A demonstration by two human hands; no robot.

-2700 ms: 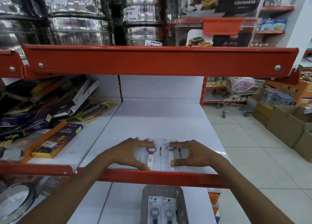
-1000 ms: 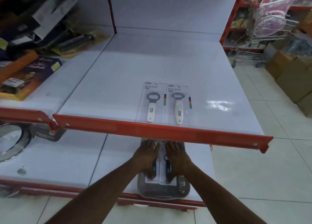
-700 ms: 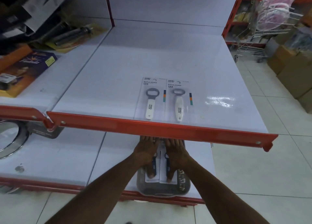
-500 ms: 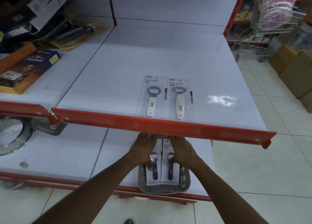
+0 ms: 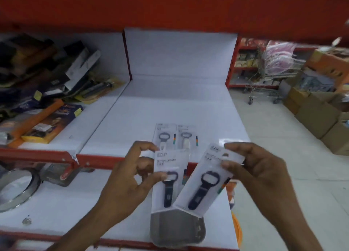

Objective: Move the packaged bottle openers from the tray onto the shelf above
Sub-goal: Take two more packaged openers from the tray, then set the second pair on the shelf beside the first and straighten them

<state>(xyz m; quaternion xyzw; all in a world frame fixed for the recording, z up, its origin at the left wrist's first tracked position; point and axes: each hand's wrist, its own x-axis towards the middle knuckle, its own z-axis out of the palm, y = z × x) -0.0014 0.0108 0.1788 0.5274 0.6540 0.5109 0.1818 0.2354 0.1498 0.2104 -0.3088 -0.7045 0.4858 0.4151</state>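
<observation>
The card of the packaged bottle opener (image 5: 166, 177), lower centre of the frame, reads roughly "BOTTLE OPENER"; other print is blurred.

Glossy clear plastic over white card forms each bottle-opener pack (image 5: 167, 177); the opener heads look like dull metal, the handles dark matt plastic. Tray (image 5: 177, 230): grey, matt, faintly speckled. Shelf (image 5: 170, 107): smooth, white, slightly sheened, with a red painted edge rail.
</observation>
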